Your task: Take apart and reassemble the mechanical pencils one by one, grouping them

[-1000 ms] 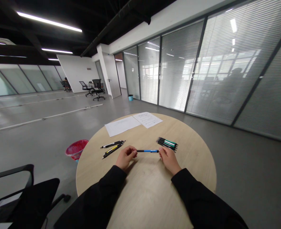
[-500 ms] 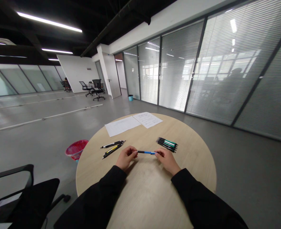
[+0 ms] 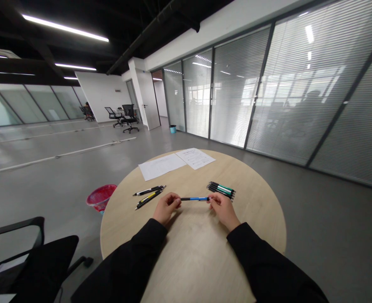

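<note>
A blue and black pen [image 3: 194, 199] is held level, just over the table, between my two hands. My left hand [image 3: 167, 208] is closed, its thumb and fingers pinching the black tip end, so the tip itself is hidden. At the other end, the thumb and fingers of my right hand [image 3: 222, 209] close on the pen's clip end. Several green, white and black pens [image 3: 221, 189] lie side by side just beyond my right hand. Left of my left hand rest a yellow and black pen [image 3: 149, 197] and black and white pens [image 3: 148, 190].
Two printed sheets of paper [image 3: 162, 166] lie at the far side of the round wooden table [image 3: 192, 252]. A red-lined bin [image 3: 101, 197] stands on the floor to the left, with a black chair [image 3: 43, 269] nearer me.
My right hand has shifted slightly right and up along the pen, and more of its blue end shows. The pen now lies a little higher in view. My left hand has barely moved.
</note>
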`<state>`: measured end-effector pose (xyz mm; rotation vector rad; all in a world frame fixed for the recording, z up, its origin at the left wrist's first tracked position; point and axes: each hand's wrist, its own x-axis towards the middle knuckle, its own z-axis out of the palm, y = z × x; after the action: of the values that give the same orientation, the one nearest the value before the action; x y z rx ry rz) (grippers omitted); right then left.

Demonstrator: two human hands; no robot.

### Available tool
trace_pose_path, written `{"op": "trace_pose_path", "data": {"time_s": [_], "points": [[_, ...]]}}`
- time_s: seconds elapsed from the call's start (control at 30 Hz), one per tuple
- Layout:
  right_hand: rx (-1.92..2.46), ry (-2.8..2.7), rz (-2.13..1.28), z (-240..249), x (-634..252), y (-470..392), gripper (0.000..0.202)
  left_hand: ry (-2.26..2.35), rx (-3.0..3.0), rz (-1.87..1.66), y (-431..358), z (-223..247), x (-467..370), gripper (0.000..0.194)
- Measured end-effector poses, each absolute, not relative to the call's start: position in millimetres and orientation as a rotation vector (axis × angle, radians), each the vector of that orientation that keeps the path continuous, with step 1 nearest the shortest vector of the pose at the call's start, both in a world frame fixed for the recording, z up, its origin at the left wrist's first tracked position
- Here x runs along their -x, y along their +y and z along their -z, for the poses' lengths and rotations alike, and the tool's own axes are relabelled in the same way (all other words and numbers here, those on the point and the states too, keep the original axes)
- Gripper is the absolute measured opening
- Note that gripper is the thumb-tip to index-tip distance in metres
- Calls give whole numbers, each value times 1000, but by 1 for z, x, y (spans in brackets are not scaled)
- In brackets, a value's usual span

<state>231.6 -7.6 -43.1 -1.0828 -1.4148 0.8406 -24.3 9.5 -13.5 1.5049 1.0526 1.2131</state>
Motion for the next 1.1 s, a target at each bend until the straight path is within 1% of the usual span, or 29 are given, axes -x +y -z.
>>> {"op": "trace_pose_path", "data": {"time_s": [0.4, 1.1], "points": [[1133, -1385, -848, 38, -231, -11, 25, 1062, -1496, -1202, 6, 8, 22, 30], [1158, -1447, -804, 33, -232, -14, 25, 1044, -1481, -1215, 9, 13, 24, 31]]}}
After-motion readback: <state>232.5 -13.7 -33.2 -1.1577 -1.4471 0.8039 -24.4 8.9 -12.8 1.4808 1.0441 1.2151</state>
